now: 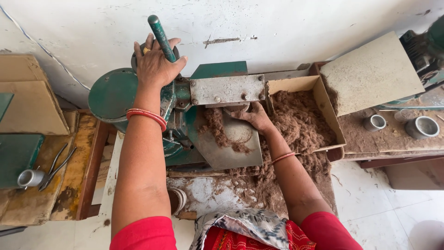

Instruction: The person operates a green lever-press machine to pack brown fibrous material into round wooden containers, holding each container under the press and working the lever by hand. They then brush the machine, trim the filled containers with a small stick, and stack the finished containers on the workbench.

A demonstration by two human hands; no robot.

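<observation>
At the green cast-metal press, your left hand [155, 62] grips its green lever handle [162, 32]; your right hand [252, 115], fingers loose, pushes brown fibrous pulp [296, 122] under the die. Likely loading; clear fingers before pulling.

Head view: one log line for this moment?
left hand: grips green metal lever | right hand: in brown fibre under grey metal plate

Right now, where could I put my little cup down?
The brown cardboard sheet left of the green machine has bare room below the pliers. It's crowded around the right hand: brown fibre covers the metal plate and box.
</observation>
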